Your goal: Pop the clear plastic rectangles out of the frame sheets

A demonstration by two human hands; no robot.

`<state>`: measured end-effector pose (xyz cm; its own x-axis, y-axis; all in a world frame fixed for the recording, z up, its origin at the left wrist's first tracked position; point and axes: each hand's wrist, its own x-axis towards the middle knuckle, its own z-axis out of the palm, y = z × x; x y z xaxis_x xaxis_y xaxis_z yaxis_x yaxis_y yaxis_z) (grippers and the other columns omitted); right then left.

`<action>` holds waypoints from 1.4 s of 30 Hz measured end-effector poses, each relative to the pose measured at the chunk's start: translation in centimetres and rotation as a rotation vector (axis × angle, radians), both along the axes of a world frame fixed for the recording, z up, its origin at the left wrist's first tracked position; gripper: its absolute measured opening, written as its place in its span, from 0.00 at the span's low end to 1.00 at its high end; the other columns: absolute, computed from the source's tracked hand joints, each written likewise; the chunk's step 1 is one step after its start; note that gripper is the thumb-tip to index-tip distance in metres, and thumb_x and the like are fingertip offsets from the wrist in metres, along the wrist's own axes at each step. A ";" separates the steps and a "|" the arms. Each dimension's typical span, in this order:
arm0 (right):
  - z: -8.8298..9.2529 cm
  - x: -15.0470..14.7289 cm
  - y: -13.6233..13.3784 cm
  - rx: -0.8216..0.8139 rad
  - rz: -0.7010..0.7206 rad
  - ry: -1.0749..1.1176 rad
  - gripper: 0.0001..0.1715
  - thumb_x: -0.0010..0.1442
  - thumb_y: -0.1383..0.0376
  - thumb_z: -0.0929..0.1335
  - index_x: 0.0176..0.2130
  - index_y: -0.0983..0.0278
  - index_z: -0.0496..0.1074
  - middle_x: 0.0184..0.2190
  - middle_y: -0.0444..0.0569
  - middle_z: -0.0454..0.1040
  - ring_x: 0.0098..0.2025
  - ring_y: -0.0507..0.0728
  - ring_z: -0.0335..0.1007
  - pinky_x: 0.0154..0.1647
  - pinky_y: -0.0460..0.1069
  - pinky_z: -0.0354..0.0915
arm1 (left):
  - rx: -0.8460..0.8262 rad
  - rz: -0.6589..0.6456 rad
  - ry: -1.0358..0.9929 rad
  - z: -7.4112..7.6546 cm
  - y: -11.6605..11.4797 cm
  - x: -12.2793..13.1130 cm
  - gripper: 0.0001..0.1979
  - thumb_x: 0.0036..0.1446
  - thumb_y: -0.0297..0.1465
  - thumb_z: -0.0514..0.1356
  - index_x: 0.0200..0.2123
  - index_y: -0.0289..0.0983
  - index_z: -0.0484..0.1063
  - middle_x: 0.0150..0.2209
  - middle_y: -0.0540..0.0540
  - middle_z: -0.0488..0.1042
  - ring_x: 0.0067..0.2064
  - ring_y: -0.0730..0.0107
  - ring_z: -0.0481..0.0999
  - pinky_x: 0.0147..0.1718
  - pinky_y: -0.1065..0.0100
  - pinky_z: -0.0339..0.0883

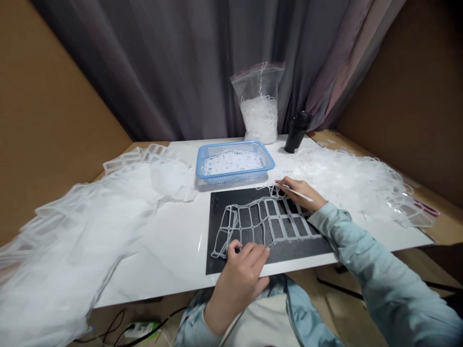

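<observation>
A translucent plastic lattice sheet [267, 221] with rectangular cells lies on a black mat [318, 248], its edges slightly raised at the left end. My left hand [240, 272] is at the near left corner of the lattice, with fingers curled onto its strips. My right hand [298, 193] is at the far end of the lattice and pinches a thin white stick [298, 193], whose tip points at the lattice strips near the mat's far edge. The stick's tip is partly hidden among the strips.
Large heaps of translucent lattice [87, 231] spread over the white table [170, 270] on both sides. Behind stand a blue basket [235, 162] of white scraps, a zip bag [258, 103] of the same material, and a black bottle [296, 131]. A curtain and cardboard walls enclose the table.
</observation>
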<state>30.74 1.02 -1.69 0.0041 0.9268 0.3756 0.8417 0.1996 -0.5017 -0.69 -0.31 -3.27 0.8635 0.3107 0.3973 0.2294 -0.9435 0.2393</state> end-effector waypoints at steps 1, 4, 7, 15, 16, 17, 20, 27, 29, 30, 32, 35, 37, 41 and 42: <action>0.1 0.1 -0.1 0.017 -0.018 0.032 0.11 0.69 0.58 0.63 0.40 0.61 0.70 0.45 0.56 0.79 0.47 0.63 0.78 0.47 0.58 0.72 | -0.002 0.006 0.004 0.0 0.0 0.0 0.22 0.56 0.32 0.67 0.53 0.38 0.67 0.48 0.48 0.77 0.47 0.63 0.73 0.49 0.55 0.51; 0.7 -0.2 -0.7 0.047 -0.018 0.130 0.13 0.66 0.56 0.66 0.36 0.62 0.70 0.48 0.58 0.77 0.51 0.63 0.74 0.54 0.62 0.67 | -0.004 0.048 0.022 0.0 0.0 0.0 0.21 0.56 0.35 0.66 0.52 0.39 0.69 0.50 0.46 0.75 0.50 0.60 0.72 0.50 0.54 0.51; 1.3 -1.1 -1.1 -0.044 0.106 0.228 0.16 0.64 0.54 0.68 0.33 0.63 0.72 0.41 0.55 0.78 0.43 0.59 0.76 0.48 0.57 0.71 | 0.021 0.078 0.077 0.1 0.0 0.3 0.26 0.60 0.40 0.62 0.59 0.40 0.64 0.60 0.44 0.70 0.58 0.56 0.66 0.54 0.52 0.49; 1.7 -2.7 -1.5 -0.311 0.352 0.367 0.16 0.61 0.55 0.69 0.33 0.66 0.74 0.37 0.53 0.80 0.38 0.56 0.77 0.39 0.50 0.72 | 0.011 0.036 0.199 0.3 0.6 1.0 0.42 0.63 0.57 0.48 0.71 0.40 0.41 0.72 0.51 0.45 0.72 0.60 0.44 0.67 0.52 0.26; 1.8 -2.7 -1.5 -0.321 0.356 0.370 0.15 0.62 0.55 0.69 0.34 0.66 0.74 0.38 0.53 0.80 0.38 0.55 0.77 0.40 0.50 0.72 | -0.016 0.037 0.205 0.4 0.7 1.1 0.42 0.63 0.57 0.48 0.71 0.40 0.40 0.72 0.51 0.45 0.72 0.60 0.44 0.68 0.51 0.26; 1.8 -2.7 -1.6 -0.329 0.358 0.371 0.15 0.62 0.56 0.69 0.34 0.66 0.74 0.38 0.53 0.80 0.39 0.55 0.77 0.40 0.50 0.72 | -0.046 0.039 0.207 0.4 0.8 1.3 0.43 0.63 0.57 0.48 0.71 0.40 0.41 0.72 0.51 0.44 0.72 0.59 0.44 0.68 0.50 0.28; 2.0 -2.6 -1.8 -0.341 0.356 0.366 0.13 0.63 0.57 0.69 0.35 0.66 0.74 0.39 0.53 0.80 0.39 0.56 0.76 0.41 0.50 0.71 | -0.134 0.038 0.214 0.7 1.0 2.3 0.42 0.63 0.57 0.48 0.70 0.39 0.44 0.72 0.48 0.47 0.72 0.56 0.46 0.69 0.46 0.33; 1.8 -2.5 -2.0 -0.329 0.337 0.362 0.13 0.64 0.57 0.68 0.36 0.66 0.73 0.39 0.53 0.81 0.39 0.56 0.78 0.40 0.50 0.72 | -0.239 0.111 0.217 1.4 0.7 4.2 0.40 0.63 0.58 0.48 0.66 0.35 0.57 0.69 0.44 0.56 0.68 0.49 0.56 0.66 0.40 0.44; 1.7 -2.5 -2.0 -0.315 0.337 0.349 0.13 0.64 0.57 0.68 0.36 0.65 0.73 0.39 0.52 0.81 0.39 0.55 0.78 0.39 0.49 0.72 | -0.234 0.121 0.208 1.4 0.7 4.3 0.38 0.63 0.56 0.49 0.65 0.36 0.60 0.68 0.44 0.58 0.67 0.48 0.57 0.66 0.40 0.45; 1.7 -2.5 -2.0 -0.306 0.338 0.338 0.13 0.64 0.57 0.68 0.36 0.65 0.73 0.39 0.52 0.81 0.38 0.55 0.78 0.39 0.49 0.72 | -0.229 0.124 0.204 1.4 0.7 4.4 0.37 0.63 0.56 0.49 0.64 0.36 0.61 0.68 0.44 0.58 0.67 0.48 0.57 0.66 0.40 0.45; 1.8 -2.5 -2.0 -0.285 0.342 0.312 0.13 0.64 0.57 0.67 0.36 0.66 0.73 0.38 0.52 0.81 0.38 0.55 0.78 0.38 0.48 0.72 | -0.219 0.129 0.192 1.4 0.8 4.4 0.35 0.64 0.54 0.50 0.63 0.36 0.62 0.68 0.45 0.59 0.67 0.48 0.57 0.65 0.40 0.45; 1.9 -2.7 -2.1 -0.244 0.361 0.252 0.13 0.65 0.58 0.67 0.37 0.65 0.73 0.38 0.52 0.81 0.37 0.55 0.78 0.37 0.48 0.72 | -0.206 0.139 0.173 1.2 0.8 4.6 0.33 0.64 0.53 0.51 0.62 0.36 0.63 0.67 0.44 0.60 0.66 0.48 0.59 0.65 0.39 0.46; 1.9 -3.1 -2.3 -0.206 0.377 0.195 0.11 0.66 0.60 0.66 0.38 0.65 0.73 0.37 0.52 0.80 0.37 0.55 0.78 0.38 0.49 0.72 | -0.200 0.148 0.163 1.1 0.7 4.7 0.32 0.64 0.52 0.52 0.61 0.36 0.64 0.66 0.43 0.62 0.65 0.47 0.61 0.64 0.39 0.48; 1.6 -4.2 -2.9 -0.132 0.403 0.068 0.08 0.68 0.65 0.63 0.39 0.63 0.71 0.42 0.55 0.78 0.41 0.57 0.77 0.42 0.51 0.72 | -0.188 0.165 0.145 0.9 0.7 4.9 0.31 0.62 0.52 0.53 0.58 0.36 0.67 0.64 0.41 0.66 0.62 0.45 0.63 0.61 0.40 0.53; 1.4 -4.5 -3.1 -0.123 0.405 0.042 0.08 0.68 0.66 0.62 0.39 0.63 0.70 0.44 0.56 0.78 0.42 0.57 0.77 0.41 0.52 0.72 | -0.186 0.167 0.143 0.9 0.7 5.0 0.30 0.62 0.52 0.54 0.57 0.36 0.68 0.63 0.40 0.66 0.62 0.45 0.63 0.60 0.40 0.54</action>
<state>26.25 -2.07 -0.25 -0.3560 0.8947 0.2697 0.6859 0.4463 -0.5748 4.28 0.36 -2.33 0.8374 0.5093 0.1983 0.4215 -0.8328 0.3587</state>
